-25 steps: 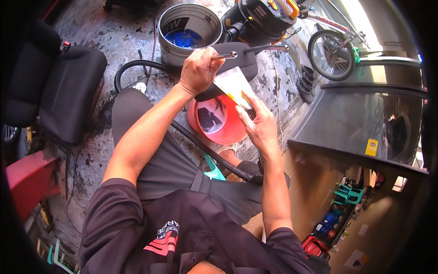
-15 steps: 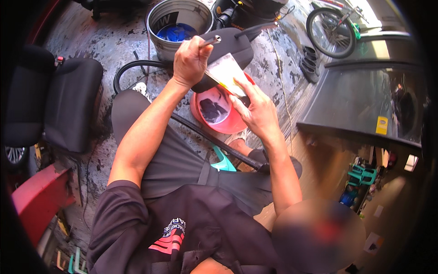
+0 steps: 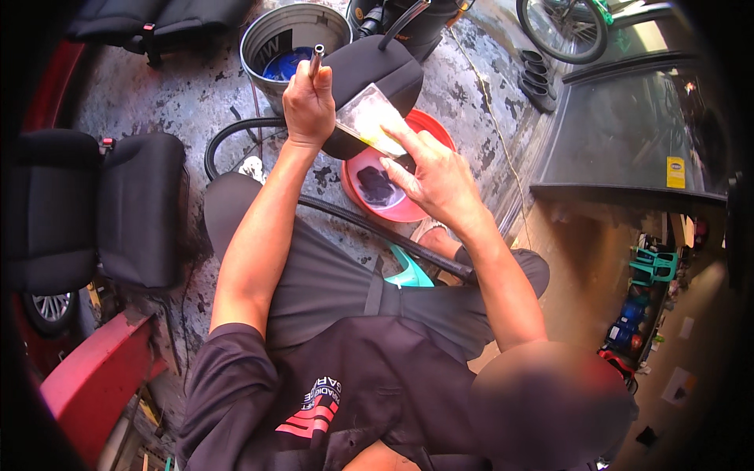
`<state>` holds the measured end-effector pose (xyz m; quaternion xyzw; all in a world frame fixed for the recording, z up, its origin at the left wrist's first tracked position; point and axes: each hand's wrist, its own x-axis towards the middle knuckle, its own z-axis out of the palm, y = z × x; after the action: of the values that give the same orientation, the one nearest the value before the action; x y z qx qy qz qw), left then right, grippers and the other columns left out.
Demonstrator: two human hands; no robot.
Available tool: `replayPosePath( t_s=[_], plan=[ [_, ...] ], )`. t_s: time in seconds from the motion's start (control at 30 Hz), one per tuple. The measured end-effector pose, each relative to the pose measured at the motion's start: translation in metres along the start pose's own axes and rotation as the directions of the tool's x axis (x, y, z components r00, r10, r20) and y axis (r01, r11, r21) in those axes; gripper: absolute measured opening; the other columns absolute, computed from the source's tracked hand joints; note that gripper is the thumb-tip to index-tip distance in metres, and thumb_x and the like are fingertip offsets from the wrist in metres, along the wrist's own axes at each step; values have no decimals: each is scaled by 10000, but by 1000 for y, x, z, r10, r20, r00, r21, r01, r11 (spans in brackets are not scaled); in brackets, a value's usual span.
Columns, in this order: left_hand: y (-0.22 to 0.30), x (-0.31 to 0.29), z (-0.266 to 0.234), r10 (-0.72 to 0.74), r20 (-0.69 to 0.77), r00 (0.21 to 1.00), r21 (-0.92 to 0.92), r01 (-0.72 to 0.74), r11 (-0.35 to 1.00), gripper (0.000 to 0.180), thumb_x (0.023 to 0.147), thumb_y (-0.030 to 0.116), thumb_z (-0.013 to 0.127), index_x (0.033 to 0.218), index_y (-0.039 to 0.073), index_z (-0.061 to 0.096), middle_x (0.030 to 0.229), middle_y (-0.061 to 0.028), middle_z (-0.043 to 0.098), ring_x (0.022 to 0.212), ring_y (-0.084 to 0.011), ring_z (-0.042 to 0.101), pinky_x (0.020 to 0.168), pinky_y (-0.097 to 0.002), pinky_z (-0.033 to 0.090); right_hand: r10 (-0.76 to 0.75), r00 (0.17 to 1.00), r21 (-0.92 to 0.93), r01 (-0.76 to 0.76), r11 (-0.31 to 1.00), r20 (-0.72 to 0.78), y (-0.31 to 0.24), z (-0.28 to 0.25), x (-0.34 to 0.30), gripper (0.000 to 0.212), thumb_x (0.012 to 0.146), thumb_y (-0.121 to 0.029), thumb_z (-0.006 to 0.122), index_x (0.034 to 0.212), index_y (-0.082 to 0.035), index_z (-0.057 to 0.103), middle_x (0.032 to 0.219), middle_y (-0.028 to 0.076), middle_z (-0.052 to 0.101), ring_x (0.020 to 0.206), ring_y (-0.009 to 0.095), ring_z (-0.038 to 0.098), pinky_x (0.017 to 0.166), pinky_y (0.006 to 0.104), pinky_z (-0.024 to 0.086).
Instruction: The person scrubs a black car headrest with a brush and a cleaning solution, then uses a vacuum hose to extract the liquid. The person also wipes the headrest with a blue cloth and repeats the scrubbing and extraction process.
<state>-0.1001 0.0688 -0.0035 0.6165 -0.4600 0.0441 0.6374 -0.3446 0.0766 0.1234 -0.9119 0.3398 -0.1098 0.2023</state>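
Observation:
A black padded headrest [image 3: 385,67] with two metal posts is held up in front of me. My left hand [image 3: 308,110] is closed in a fist around one post, whose shiny tip sticks out above the thumb. With fingers on top and thumb along its near edge, my right hand [image 3: 436,173] grips a flat, clear-and-white rectangular piece [image 3: 365,110] with a yellow spot, lying against the headrest. I cannot make out exactly what it is. Below it stands a red bucket [image 3: 408,208] with whitish liquid and a dark cloth-like thing [image 3: 377,187] inside, partly covered by my right hand.
A grey bucket [image 3: 259,67] with something blue inside stands beyond my left hand, next to a black vacuum-like machine [image 3: 428,31]. A black ribbed hose [image 3: 361,226] crosses over my legs. Black car seats [image 3: 141,208] stand at left. Sandals [image 3: 536,82] and a bicycle wheel [image 3: 561,27] are far right.
The view has shifted. The headrest is tilted differently, with its held post now pointing more upward. My right hand and the flat piece have moved slightly nearer the headrest's middle.

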Motion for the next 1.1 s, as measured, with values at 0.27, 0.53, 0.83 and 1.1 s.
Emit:
replayPosePath(
  t_s=[0.27, 0.53, 0.83, 1.1],
  plan=[
    [2, 24, -11, -167, 122, 978, -135, 183, 974, 534, 1142, 546, 547, 990, 36, 587, 724, -107, 483, 667, -231, 525, 639, -402, 450, -217, 919, -48, 246, 968, 330, -35, 11, -41, 513, 994, -415, 745, 1475, -284, 621, 1025, 122, 651, 755, 327, 729, 633, 471, 612],
    [1, 54, -20, -232, 580, 781, -226, 428, 875, 510, 1142, 559, 546, 945, 92, 597, 786, 62, 469, 741, -67, 442, 669, -262, 383, 114, 993, 45, -115, 992, 31, -16, -45, -18, 456, 1011, -296, 772, 1428, -127, 695, 1032, 142, 702, 878, 319, 726, 798, 414, 579],
    [29, 49, -14, -158, 547, 822, -222, 324, 919, 477, 1145, 491, 587, 965, 49, 571, 786, 62, 384, 767, -68, 381, 633, -296, 367, 106, 985, 196, -131, 972, 135, -12, -23, 33, 537, 1007, -311, 776, 1505, -165, 635, 1217, 216, 755, 1065, 391, 754, 908, 461, 584],
    [11, 43, -19, -199, 437, 877, -243, 328, 913, 511, 1114, 525, 623, 1079, 18, 684, 723, -36, 474, 718, -128, 452, 639, -354, 448, 28, 992, 229, -56, 972, 125, -15, -14, 37, 548, 1000, -300, 786, 1507, -161, 629, 1219, 207, 768, 1128, 388, 754, 950, 452, 585]
  ],
)
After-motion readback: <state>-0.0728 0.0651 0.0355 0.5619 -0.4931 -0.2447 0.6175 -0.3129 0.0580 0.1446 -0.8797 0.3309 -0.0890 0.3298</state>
